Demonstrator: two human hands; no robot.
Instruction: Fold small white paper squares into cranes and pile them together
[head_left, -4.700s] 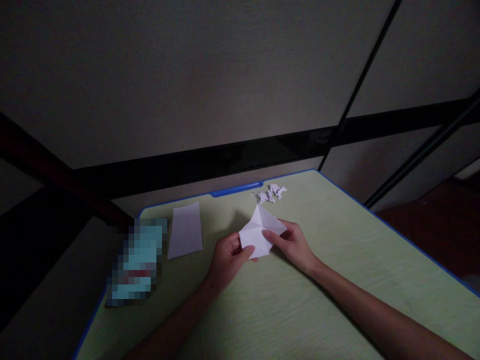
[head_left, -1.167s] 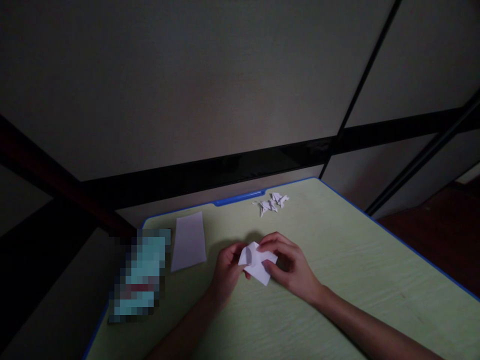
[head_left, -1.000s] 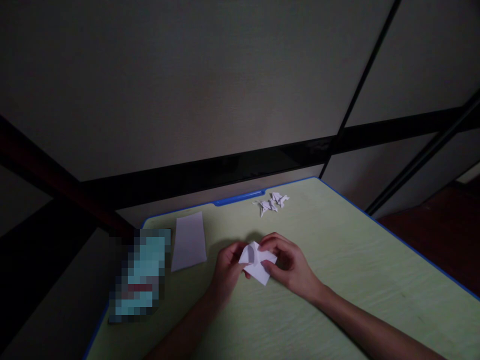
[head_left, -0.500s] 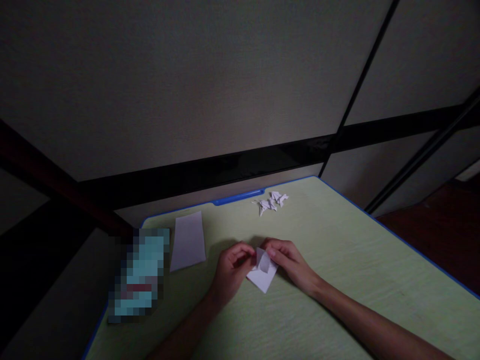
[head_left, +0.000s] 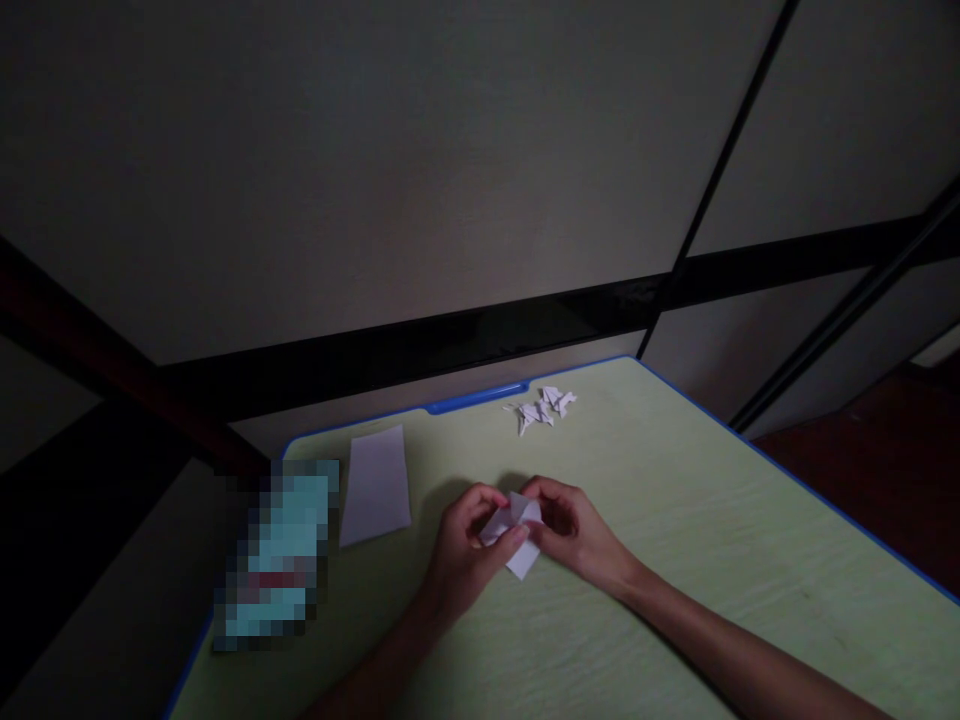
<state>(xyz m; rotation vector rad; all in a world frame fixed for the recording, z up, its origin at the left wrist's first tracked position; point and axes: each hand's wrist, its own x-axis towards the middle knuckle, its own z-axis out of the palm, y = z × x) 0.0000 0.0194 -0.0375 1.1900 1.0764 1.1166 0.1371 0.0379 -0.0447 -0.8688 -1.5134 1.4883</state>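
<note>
Between my two hands is a small white piece of folded paper, with one corner pointing toward me and other flaps raised. My left hand pinches its left side, the thumb lying across the front of the folds. On the opposite side my right hand grips the paper between thumb and curled fingers. Parts of the folds are hidden behind the thumbs. Both hands are just above the pale green table.
White folded paper figures lie near the far edge. A stack of white paper is at the left, beside a blurred-out turquoise item. A blue handle strip runs along the back edge, before the cabinet panels.
My left thumb has moved right, across the front of the paper, and my right thumb has come lower. The paper's flaps are now drawn closer together.
</note>
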